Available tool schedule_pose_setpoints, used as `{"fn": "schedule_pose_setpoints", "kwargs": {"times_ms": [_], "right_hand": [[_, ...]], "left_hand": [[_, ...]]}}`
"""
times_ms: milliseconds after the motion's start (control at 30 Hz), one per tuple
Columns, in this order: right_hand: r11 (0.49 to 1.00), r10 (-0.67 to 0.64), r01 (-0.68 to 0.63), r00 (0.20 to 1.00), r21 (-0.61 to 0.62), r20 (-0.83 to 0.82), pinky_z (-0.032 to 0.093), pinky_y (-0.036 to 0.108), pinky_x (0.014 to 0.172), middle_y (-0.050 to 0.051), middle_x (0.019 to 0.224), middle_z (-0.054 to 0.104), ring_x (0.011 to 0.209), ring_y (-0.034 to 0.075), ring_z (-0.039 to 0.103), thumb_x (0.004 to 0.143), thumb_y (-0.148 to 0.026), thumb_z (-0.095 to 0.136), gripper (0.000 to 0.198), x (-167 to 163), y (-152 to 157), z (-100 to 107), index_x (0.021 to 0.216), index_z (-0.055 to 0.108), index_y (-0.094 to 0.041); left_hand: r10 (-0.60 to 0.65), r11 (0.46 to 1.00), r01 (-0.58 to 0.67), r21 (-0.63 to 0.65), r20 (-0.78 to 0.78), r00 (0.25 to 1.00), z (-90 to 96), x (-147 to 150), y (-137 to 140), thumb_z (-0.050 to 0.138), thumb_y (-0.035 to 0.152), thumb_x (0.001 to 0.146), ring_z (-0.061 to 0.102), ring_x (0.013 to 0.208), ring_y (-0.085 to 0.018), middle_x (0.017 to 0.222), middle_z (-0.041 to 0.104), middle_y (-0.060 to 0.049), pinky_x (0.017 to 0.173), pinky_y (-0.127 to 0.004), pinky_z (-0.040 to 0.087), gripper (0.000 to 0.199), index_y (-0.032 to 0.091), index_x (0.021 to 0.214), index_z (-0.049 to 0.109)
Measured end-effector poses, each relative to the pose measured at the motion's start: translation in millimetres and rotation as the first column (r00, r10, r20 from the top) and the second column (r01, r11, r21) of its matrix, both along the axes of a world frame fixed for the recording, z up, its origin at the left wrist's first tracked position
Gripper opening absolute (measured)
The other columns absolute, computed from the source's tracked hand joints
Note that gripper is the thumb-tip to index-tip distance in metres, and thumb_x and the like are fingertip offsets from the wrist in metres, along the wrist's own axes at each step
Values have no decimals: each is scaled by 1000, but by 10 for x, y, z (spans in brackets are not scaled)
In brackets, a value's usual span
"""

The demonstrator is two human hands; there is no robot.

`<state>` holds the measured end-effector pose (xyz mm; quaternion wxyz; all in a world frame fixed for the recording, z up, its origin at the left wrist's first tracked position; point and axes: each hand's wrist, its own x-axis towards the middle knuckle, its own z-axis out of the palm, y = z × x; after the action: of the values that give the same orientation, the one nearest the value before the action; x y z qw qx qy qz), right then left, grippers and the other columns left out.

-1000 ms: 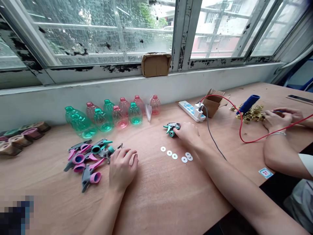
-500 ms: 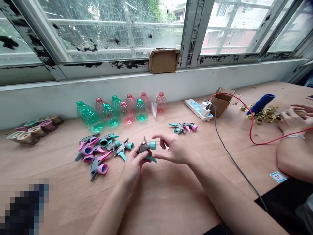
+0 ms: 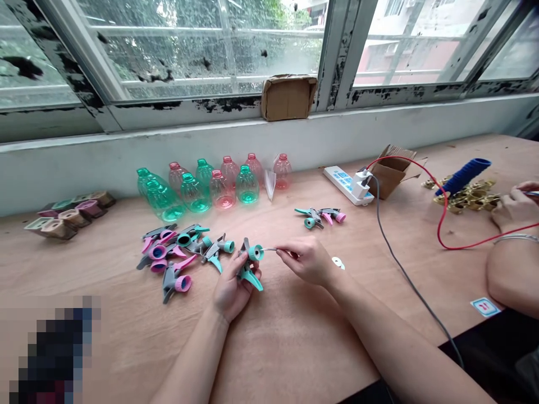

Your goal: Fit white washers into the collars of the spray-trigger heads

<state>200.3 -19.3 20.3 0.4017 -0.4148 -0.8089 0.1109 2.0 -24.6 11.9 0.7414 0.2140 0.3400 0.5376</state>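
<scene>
My left hand is closed around a grey and teal trigger sprayer head, its round teal collar facing right. Pinched in my right hand is a thin grey rod; its tip is at the collar's opening, and I cannot tell whether it reaches inside. Small white discs lie by my right wrist. Left of my left hand, a pile of pink-grey and teal-grey sprayer heads rests on the table. A few more sprayer heads lie beyond my right hand.
Green and pink clear bottles stand by the wall. Small containers sit far left. A power strip, red cable, grey cable and cardboard box are right. Another person's hand is near brass-coloured parts.
The collar has turned more towards me in my left hand. My right hand's fingers, spread before, have come together on the thin rod. The white discs now show beside my wrist.
</scene>
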Motion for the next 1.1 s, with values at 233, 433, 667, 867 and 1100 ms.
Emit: {"fn": "schedule_pose_setpoints", "kwargs": {"times_ms": [233, 433, 667, 867, 1100], "right_hand": [[998, -56, 55, 990, 8, 129, 39, 24, 66, 6, 80, 72, 72, 15, 64, 97, -25, 49, 25, 22, -1, -53, 97, 74, -20], [999, -48, 48, 997, 2, 53, 40, 23, 64, 5, 82, 73, 71, 15, 66, 98, -25, 49, 25, -61, -19, -64, 98, 73, -19], [996, -85, 86, 996, -35, 16, 40, 23, 66, 5, 79, 73, 70, 15, 65, 98, -23, 48, 25, -186, -99, -67, 102, 72, -19], [977, -164, 145, 980, -159, -115, 34, 22, 55, 0, 62, 66, 50, 10, 52, 97, -22, 49, 26, -361, -213, -49, 96, 74, -19], [982, -185, 182, 979, 41, 85, 34, 24, 59, 2, 68, 68, 60, 13, 57, 98, -21, 46, 27, -255, -136, -42, 93, 73, -18]], "left_hand": [[-48, 999, 49, 22, -37, 998, -10, 11, -3, 67, 21, 82, 62, 62, -11, 80, 66, -1, 57, -24, 55, 8, 18, 88, 64], [-31, 985, 50, 164, -119, 992, 7, 11, -17, 69, 25, 80, 69, 69, -17, 88, 67, 1, 58, -30, 58, 21, 21, 98, 59], [-15, 991, 27, 131, -94, 995, -9, -19, 0, 64, 23, 83, 69, 64, -15, 91, 69, 1, 54, -25, 56, 21, 22, 103, 59], [-43, 987, 48, 154, -35, 998, -10, -29, 10, 66, 21, 82, 70, 70, -17, 91, 71, -1, 69, -33, 60, 24, 20, 105, 62], [54, 960, 1, 281, -189, 980, -43, 13, -3, 70, 26, 80, 69, 67, -16, 82, 68, 1, 63, -29, 58, 25, 19, 103, 63]]}}
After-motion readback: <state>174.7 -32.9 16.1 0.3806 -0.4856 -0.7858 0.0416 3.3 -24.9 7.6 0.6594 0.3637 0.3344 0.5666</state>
